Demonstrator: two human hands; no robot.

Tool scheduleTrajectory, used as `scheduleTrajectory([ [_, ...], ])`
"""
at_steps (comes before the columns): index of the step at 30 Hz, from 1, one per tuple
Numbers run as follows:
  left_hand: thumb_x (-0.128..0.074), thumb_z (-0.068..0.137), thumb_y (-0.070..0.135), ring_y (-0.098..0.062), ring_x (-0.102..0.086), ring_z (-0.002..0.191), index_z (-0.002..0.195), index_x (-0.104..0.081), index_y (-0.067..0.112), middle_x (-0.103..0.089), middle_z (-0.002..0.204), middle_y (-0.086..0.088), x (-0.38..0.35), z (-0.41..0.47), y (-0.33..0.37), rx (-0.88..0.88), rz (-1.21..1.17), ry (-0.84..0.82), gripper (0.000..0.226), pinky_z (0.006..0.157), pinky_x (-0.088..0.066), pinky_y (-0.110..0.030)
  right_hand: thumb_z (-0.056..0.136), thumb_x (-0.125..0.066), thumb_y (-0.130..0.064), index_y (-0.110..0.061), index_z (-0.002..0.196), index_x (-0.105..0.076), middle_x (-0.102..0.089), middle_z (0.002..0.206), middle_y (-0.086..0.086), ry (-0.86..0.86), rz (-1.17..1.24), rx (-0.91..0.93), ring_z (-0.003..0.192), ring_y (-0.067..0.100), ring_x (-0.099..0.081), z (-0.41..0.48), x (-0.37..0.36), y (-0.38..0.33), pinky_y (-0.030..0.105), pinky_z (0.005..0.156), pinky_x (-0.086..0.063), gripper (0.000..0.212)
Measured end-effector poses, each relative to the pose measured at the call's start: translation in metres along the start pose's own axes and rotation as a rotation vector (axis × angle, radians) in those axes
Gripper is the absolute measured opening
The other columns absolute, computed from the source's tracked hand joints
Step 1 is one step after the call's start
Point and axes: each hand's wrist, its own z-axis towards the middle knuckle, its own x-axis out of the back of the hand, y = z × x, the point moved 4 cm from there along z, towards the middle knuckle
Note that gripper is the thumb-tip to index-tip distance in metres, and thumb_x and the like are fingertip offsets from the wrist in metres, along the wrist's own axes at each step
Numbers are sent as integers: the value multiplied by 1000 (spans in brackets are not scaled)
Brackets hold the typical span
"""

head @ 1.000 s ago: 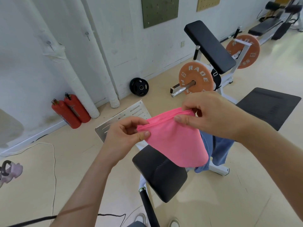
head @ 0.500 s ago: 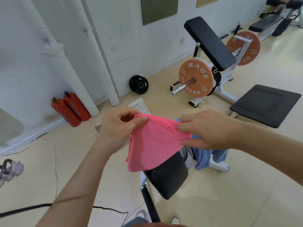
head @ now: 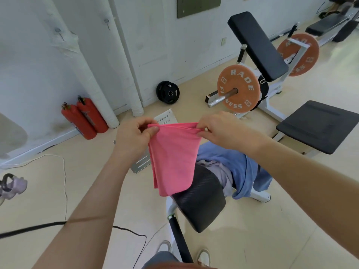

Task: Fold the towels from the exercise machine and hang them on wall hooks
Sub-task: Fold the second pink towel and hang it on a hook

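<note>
A folded pink towel (head: 173, 158) hangs in the air between my hands, above the machine's black pad (head: 200, 199). My left hand (head: 134, 138) pinches its upper left corner and my right hand (head: 219, 131) pinches its upper right corner. A blue towel (head: 240, 167) and a pale lilac towel (head: 223, 171) lie crumpled over the exercise machine behind the pad. Two hooks are on the white wall, one hook (head: 59, 33) at the left and another hook (head: 107, 23) right of it.
Two red fire extinguishers (head: 83, 117) stand by the wall. A black weight plate (head: 168, 92) leans on it. A bench with orange plates (head: 238, 88) and a black platform (head: 318, 125) lie to the right. Cables (head: 64, 171) cross the floor at left.
Both hands moved apart and rose, stretching the pink towel's top edge flat so it hangs straight down. The right hand shifted from holding the middle to pinching the corner.
</note>
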Motion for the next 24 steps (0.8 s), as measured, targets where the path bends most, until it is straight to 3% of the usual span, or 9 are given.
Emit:
scheduleTrajectory([
  [3, -68, 82, 13, 4, -53, 68, 88, -70, 24, -61, 74, 19, 23, 6, 10, -127, 50, 170, 12, 70, -41, -20, 95, -53, -23, -14, 106, -70, -68, 93, 4, 261, -20, 91, 87, 26, -62, 16, 18, -2, 40, 70, -50, 22],
  [5, -69, 81, 13, -1, -50, 71, 87, -70, 23, -58, 75, 17, 28, -2, 17, -203, 108, 184, 12, 71, -38, -17, 94, -50, -20, -16, 107, -69, -67, 86, 5, 323, 3, 124, 77, 28, -62, 13, 19, 2, 39, 62, -50, 22],
  [7, -69, 80, 13, -8, -45, 74, 86, -69, 22, -55, 75, 14, 11, -17, 15, -242, 227, 105, 11, 68, -32, -11, 95, -46, -19, -19, 110, -66, -65, 83, 6, 247, 11, 81, 72, 31, -61, 1, -3, 13, 42, 60, -50, 25],
  [10, -68, 80, 12, -13, -48, 82, 91, -68, 22, -59, 82, 10, -51, -48, -18, -160, 321, -164, 15, 70, -35, -23, 95, -43, -16, -16, 108, -66, -67, 86, 7, 81, 23, 3, 75, 31, -63, -32, -66, 31, 42, 65, -51, 27],
  [14, -58, 77, 11, -19, -57, 87, 87, -61, 23, -64, 90, 7, -144, -106, -81, 32, 328, -499, 16, 76, -44, -30, 97, -43, -25, -19, 112, -55, -66, 107, 0, -327, 63, -172, 94, 22, -61, -91, -158, 44, 35, 75, -48, 20],
  [17, -50, 78, 8, -16, -51, 81, 81, -52, 23, -58, 87, 8, -190, -144, -100, 54, 308, -654, 15, 71, -41, -30, 95, -46, -27, -25, 124, -48, -62, 117, -3, -450, 141, -296, 105, 21, -58, -133, -207, 52, 36, 81, -47, 29],
  [20, -49, 73, 9, -16, -50, 77, 73, -45, 26, -54, 80, 9, -213, -164, -102, 62, 245, -696, 17, 65, -39, -30, 90, -59, -25, -34, 130, -47, -58, 120, -9, -481, 563, -536, 106, 16, -59, -160, -234, 57, 31, 82, -51, 43],
  [22, -48, 71, 12, -15, -47, 73, 70, -43, 24, -51, 75, 8, -222, -167, -101, 91, 210, -688, 13, 64, -40, -32, 88, -66, -25, -37, 126, -56, -58, 123, -10, -425, 1165, -855, 106, 15, -60, -166, -240, 52, 31, 83, -52, 41],
  [24, -49, 71, 12, -14, -44, 71, 69, -41, 25, -46, 73, 9, -228, -169, -98, 111, 177, -675, 15, 62, -35, -29, 88, -67, -30, -30, 119, -61, -63, 122, -2, -327, 1676, -1091, 108, 23, -63, -167, -250, 43, 40, 90, -52, 32],
])
